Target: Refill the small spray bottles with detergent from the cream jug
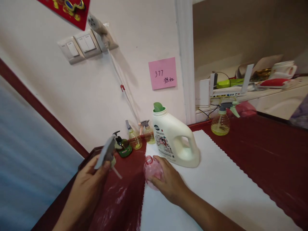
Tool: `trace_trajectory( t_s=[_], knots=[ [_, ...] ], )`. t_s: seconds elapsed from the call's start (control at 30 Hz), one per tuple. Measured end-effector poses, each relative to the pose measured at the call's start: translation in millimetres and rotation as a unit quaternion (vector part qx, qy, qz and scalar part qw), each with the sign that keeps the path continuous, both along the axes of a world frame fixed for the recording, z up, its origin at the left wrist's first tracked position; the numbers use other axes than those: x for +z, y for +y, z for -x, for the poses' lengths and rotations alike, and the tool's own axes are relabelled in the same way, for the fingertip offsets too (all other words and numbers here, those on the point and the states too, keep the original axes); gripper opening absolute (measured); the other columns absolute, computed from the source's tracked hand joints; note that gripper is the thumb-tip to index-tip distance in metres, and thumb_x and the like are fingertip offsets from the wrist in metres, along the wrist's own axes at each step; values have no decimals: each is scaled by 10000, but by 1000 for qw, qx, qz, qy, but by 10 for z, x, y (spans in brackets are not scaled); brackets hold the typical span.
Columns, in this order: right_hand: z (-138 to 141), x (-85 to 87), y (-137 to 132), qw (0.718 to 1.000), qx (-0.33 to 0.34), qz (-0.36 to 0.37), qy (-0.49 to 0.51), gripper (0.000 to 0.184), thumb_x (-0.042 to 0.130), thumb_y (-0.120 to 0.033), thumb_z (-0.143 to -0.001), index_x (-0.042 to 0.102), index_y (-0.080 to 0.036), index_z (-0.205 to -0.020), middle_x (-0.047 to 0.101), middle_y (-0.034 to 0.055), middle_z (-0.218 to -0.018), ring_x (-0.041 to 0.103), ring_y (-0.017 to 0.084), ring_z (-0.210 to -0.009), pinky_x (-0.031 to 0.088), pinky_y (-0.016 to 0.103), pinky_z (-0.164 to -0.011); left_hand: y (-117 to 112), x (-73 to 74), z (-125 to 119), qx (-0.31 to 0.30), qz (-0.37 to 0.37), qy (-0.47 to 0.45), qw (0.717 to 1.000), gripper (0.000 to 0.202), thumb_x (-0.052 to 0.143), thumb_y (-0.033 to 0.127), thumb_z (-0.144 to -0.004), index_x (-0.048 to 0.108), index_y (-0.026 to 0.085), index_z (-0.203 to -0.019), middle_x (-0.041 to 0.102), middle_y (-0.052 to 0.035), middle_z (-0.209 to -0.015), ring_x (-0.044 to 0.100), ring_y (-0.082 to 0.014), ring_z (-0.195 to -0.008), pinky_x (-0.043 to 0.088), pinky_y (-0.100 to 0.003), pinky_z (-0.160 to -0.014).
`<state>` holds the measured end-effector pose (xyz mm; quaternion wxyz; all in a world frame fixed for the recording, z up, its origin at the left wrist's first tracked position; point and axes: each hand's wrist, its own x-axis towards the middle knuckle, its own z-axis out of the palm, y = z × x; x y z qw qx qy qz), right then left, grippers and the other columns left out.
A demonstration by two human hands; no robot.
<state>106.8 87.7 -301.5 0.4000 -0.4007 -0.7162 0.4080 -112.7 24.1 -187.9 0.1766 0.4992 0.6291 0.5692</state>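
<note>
My left hand [92, 178] grips a grey spray nozzle [108, 151] with a short clear tube hanging below it, held above the dark red tabletop. A small pink see-through bottle [154, 173] is in my right hand [172, 183], its fingers wrapped round the body. The bottle's threaded neck is uncovered and faces up; I cannot make out any liquid in it. Just behind stands a large cream detergent jug [176, 141] with a handle on its right. The jug's cap is off, and a green spout shows in its neck.
Against the wall stand a dark green pump bottle [124, 147] and two spray bottles with yellow liquid [136, 140]. Another spray bottle [220, 125] is at the right. A white sheet [209, 186] covers part of the red table [269, 150]. A white router [226, 93] sits on the shelf.
</note>
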Motion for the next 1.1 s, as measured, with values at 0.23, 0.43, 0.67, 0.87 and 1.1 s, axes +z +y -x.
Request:
trace_trajectory(
  t_s=[0.23,0.43,0.67,0.87,1.1],
  knots=[
    [-9,22,-10,1000,7,1,2,715,684,-323,-823,469,-129,-1477,539,173,-1494,491,323,-1389,376,506,-1176,311,382,-767,-67,-141,-239,959,429,939,419,-651,746,256,-998,745,25,-1080,713,-171,-992,621,-179,-749],
    [-2,36,9,1000,2,0,1,722,701,-313,-810,477,-144,-1475,553,165,-1473,508,319,-1367,396,476,-1159,476,101,-787,-104,-74,-252,959,468,913,473,-683,739,220,-1037,764,-25,-1109,722,-229,-1049,623,-295,-858],
    [3,30,5,1000,1,-8,-1,737,714,-296,-806,470,-130,-1481,556,160,-1463,516,301,-1350,400,452,-1153,464,-595,-750,-118,40,-210,970,495,835,489,-783,735,221,-1186,777,-60,-1149,687,-232,-1115,531,-266,-890],
    [13,21,4,1000,-4,-4,-7,747,717,-271,-792,469,-138,-1484,558,146,-1462,515,294,-1346,408,436,-1145,468,-646,-775,-123,37,-193,973,407,841,474,-770,743,233,-1083,763,-14,-983,672,-198,-980,496,-269,-888],
    [23,13,8,1000,-7,-9,-7,744,714,-273,-787,474,-142,-1479,569,147,-1451,530,302,-1332,422,447,-1132,430,-573,-739,-149,48,-107,982,324,798,473,-819,716,238,-1028,685,13,-913,633,-185,-913,461,-265,-830]
  ],
)
